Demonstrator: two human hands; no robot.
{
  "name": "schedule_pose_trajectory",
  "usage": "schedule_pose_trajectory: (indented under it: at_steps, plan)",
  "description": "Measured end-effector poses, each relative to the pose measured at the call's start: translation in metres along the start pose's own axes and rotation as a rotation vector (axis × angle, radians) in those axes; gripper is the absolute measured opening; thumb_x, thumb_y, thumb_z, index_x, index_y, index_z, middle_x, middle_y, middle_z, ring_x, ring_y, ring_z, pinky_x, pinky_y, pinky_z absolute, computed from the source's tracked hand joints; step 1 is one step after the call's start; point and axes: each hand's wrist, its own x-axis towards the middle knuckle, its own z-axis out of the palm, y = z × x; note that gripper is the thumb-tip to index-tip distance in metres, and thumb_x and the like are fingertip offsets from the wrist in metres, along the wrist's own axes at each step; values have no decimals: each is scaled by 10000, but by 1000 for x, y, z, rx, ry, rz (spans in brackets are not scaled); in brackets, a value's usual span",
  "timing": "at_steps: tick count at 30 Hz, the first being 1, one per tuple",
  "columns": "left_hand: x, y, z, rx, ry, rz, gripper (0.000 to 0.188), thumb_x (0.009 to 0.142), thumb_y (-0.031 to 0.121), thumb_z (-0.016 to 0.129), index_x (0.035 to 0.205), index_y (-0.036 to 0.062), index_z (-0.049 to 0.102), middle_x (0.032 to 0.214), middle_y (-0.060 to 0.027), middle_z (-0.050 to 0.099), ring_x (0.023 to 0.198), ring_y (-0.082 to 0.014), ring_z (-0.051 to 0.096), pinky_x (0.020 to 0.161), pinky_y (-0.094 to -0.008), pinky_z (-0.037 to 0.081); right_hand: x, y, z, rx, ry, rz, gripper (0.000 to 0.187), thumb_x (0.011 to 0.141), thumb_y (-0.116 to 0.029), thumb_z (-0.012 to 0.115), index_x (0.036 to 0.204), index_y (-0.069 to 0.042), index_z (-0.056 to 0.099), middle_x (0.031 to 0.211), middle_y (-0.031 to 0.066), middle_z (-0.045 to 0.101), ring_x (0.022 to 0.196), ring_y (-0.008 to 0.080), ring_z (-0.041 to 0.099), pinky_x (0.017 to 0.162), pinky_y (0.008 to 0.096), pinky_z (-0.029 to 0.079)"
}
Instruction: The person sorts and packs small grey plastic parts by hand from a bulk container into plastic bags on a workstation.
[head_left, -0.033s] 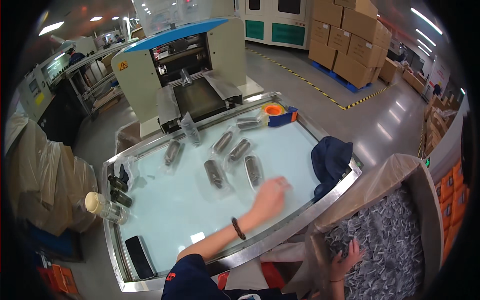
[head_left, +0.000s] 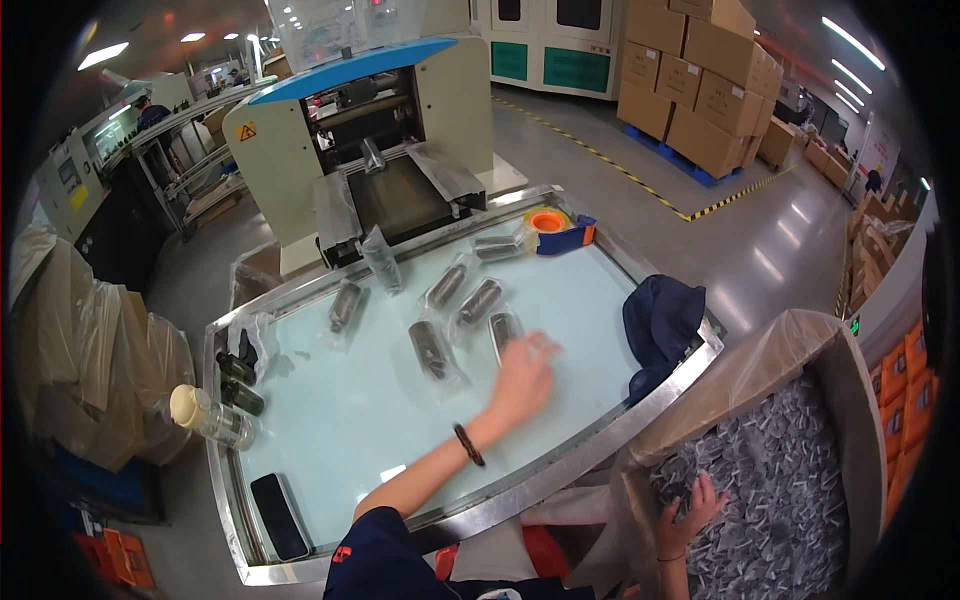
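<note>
My left hand (head_left: 522, 378) is over the table, its blurred fingers beside a dark cylinder in a clear bag (head_left: 503, 331). The hand hides the near part of that bag, and whether it touches it cannot be told. More bagged dark cylinders lie further left, such as one bagged cylinder (head_left: 430, 350) in the middle and another bagged cylinder (head_left: 345, 306) toward the left. My right hand (head_left: 690, 515) is low at the right in a lined carton (head_left: 640, 455), fingers spread, resting on a heap of small grey pieces (head_left: 775, 460).
A metal rim (head_left: 560, 470) edges the pale table. Around it sit a navy cap (head_left: 662, 325), a tape dispenser (head_left: 565, 235), a phone (head_left: 280, 515) and a bottle (head_left: 212, 415). Beyond stands a machine with a belt (head_left: 405, 200). Stacked cartons (head_left: 700, 85) are behind.
My left hand has shifted left and away from me, now covering more of the nearest bagged cylinder. My right hand stays in the carton nearly unmoved.
</note>
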Motion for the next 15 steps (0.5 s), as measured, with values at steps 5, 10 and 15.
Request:
schedule_pose_trajectory:
  at_steps: [5, 10, 15]
  plan:
    - [44, -128, -24, 407, 151, -274, 613, 738, 328, 606, 1259, 89, 393, 1298, -228, 290, 1205, -374, 269, 967, -523, 240, 78, -91, 37, 435, -210, -257, 369, 692, -30, 535, 1059, -52, 526, 1116, 163, 494, 1000, 347, 480, 905, 457, 347]
    - [54, -159, -31, 563, -300, -594, 751, 722, 570, 538, 1330, 178, 336, 1344, -238, 220, 1211, -401, 253, 975, -546, 227, 131, -174, 106, 584, -371, -431, 368, 754, -118, 559, 1122, -120, 547, 1235, 164, 412, 1075, 344, 446, 910, 415, 369]
    - [42, -147, -17, 470, -371, -543, 665, 732, 583, 515, 1294, 248, 395, 1341, -228, 234, 1121, -438, 333, 899, -539, 313, 149, -202, 169, 430, -343, -514, 368, 778, -162, 560, 1141, -111, 530, 1333, 202, 294, 1086, 362, 443, 885, 429, 395]
